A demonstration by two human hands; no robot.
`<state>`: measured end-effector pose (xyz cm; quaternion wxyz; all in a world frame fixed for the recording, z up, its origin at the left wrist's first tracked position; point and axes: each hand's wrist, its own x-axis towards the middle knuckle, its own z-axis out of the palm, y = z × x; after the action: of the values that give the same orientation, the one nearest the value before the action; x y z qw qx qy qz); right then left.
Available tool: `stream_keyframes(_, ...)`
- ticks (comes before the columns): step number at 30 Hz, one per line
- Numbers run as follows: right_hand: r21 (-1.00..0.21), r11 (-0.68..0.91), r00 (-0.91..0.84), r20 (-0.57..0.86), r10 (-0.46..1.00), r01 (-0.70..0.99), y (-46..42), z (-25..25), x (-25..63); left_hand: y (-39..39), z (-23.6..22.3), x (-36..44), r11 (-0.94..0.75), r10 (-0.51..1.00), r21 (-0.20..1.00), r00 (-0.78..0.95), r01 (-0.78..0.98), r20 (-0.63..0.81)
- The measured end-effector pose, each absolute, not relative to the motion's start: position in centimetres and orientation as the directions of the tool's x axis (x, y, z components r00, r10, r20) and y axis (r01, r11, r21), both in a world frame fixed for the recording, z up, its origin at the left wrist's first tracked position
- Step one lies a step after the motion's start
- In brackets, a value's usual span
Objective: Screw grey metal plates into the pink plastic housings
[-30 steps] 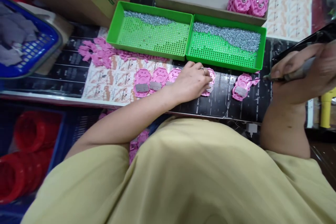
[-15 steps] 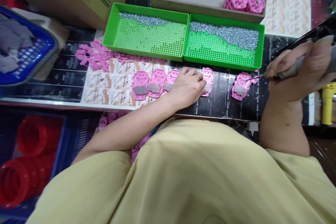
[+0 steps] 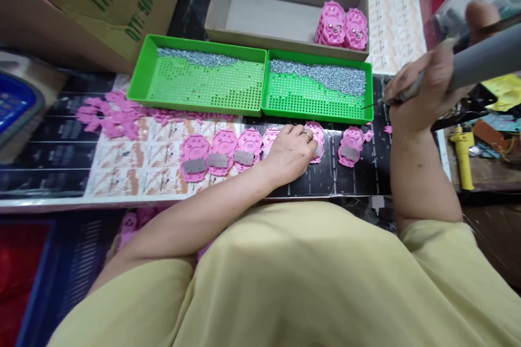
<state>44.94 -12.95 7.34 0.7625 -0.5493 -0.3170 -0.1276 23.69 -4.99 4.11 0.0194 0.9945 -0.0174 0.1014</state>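
Observation:
My left hand [image 3: 291, 154] lies over a row of pink plastic casings, its fingers curled down onto a pink casing [image 3: 316, 141] and partly hiding it and its neighbour. Several casings, such as the leftmost one [image 3: 194, 152], carry a grey flat piece on their lower half. In my right hand [image 3: 427, 84] is a grey electric screwdriver [image 3: 468, 65], its thin bit pointing left at the near right corner of the right green tray [image 3: 317, 114]. Silvery screws [image 3: 325, 76] are heaped in that tray. Apart from the row, another pink casing [image 3: 350, 146] lies below the bit.
A second green tray [image 3: 195, 105] with small metal parts adjoins the first. Behind stands a grey box [image 3: 285, 38] holding stacked pink casings [image 3: 334, 24]. Small pink parts [image 3: 112, 114] are piled at left, near a cardboard carton [image 3: 106, 5]. A yellow-handled tool [image 3: 463, 157] lies at right.
The screwdriver bit has left the separate pink casing and moved up to the tray's corner. My left hand stays on the row. The whole view has shifted.

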Motion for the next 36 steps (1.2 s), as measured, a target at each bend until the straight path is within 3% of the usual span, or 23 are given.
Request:
stream_keyframes(3,-0.699,0.339,0.728,0.683,0.056,0.629,-11.5,6.0,46.0,-5.1,4.1,23.5,-0.999,-0.012,0.048,0.978,-0.022,0.206)
stream_keyframes(10,-0.731,0.315,0.711,0.675,0.196,0.606,-11.3,5.4,45.9,-5.1,4.1,22.9,-0.999,0.013,0.05,0.972,0.001,0.234)
stream_keyframes(15,-0.737,0.187,0.718,0.675,0.169,0.649,-11.1,5.0,46.3,-5.1,3.9,22.8,-1.0,0.007,0.03,0.955,-0.002,0.297)
stream_keyframes(22,-0.693,0.32,0.688,0.71,0.148,0.646,-10.6,4.8,46.3,-5.1,3.8,22.8,-0.998,0.016,0.057,0.962,0.001,0.273)
stream_keyframes(28,-0.709,0.209,0.68,0.705,0.201,0.673,-11.3,5.4,45.7,-5.2,3.9,22.9,-0.999,0.018,0.044,0.965,0.007,0.262)
stream_keyframes(33,-0.69,0.271,0.687,0.717,0.122,0.672,-10.8,4.9,45.9,-5.4,3.9,22.9,-0.999,0.027,0.028,0.966,0.021,0.256)
stream_keyframes(36,-0.718,0.264,0.696,0.693,0.187,0.644,-10.8,4.7,45.6,-5.4,4.0,22.8,-0.999,0.036,0.039,0.968,0.027,0.248)
